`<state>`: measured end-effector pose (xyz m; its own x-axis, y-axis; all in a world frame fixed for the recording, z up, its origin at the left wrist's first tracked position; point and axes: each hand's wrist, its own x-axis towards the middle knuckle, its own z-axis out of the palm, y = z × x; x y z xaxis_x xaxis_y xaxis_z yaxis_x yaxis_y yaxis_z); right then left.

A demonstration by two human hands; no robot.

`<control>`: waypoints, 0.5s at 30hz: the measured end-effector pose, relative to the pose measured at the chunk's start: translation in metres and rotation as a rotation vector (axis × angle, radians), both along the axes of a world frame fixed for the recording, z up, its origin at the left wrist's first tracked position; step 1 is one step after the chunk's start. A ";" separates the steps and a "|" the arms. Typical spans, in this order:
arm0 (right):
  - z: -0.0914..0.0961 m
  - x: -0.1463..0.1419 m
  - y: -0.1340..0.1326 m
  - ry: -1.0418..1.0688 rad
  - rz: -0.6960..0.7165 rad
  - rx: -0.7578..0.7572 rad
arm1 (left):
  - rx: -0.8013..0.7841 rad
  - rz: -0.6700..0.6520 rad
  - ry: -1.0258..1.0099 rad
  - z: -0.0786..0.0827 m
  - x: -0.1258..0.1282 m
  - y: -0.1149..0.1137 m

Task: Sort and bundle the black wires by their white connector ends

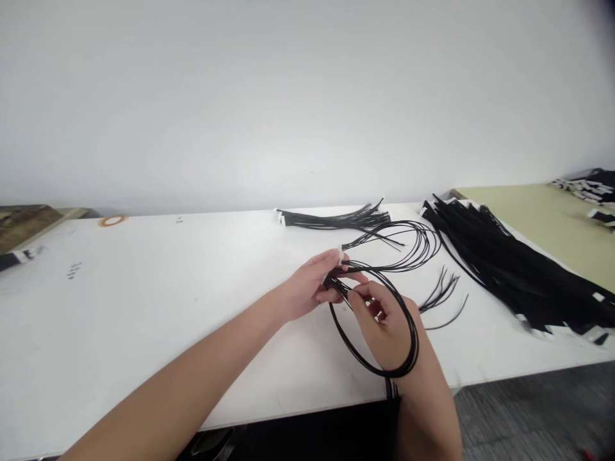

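Observation:
My left hand [323, 278] is closed around a white connector [341, 254] from which several thin black wires [418, 246] run out and curl to the right. More of the black wires pass down between both hands. My right hand [379, 310] pinches wires just right of the left fingers. A thick loop of black wire [414, 339] hangs round my right wrist and forearm. Loose wire ends [442, 291] stick out beyond the right wrist. The exact grip inside the left palm is hidden by the fingers.
A bundle of black wires with white ends [327, 219] lies at the back of the white table [144, 307]. At right is a big pile of black wire harnesses [519, 269]. An orange tape ring [113, 220] lies at the back left. A yellowish table [523, 205] adjoins at right.

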<state>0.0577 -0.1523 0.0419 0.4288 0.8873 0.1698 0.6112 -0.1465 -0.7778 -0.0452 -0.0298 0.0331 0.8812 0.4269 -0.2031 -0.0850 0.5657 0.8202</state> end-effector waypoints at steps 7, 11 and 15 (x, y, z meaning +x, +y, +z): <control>-0.008 -0.005 0.003 -0.074 -0.089 0.031 | -0.010 0.021 -0.004 0.000 0.001 0.000; -0.005 -0.005 0.002 0.004 -0.073 0.056 | -0.013 0.029 -0.004 -0.001 0.000 0.000; -0.002 -0.008 0.001 0.092 -0.107 0.053 | -0.018 0.041 -0.006 -0.001 0.001 0.000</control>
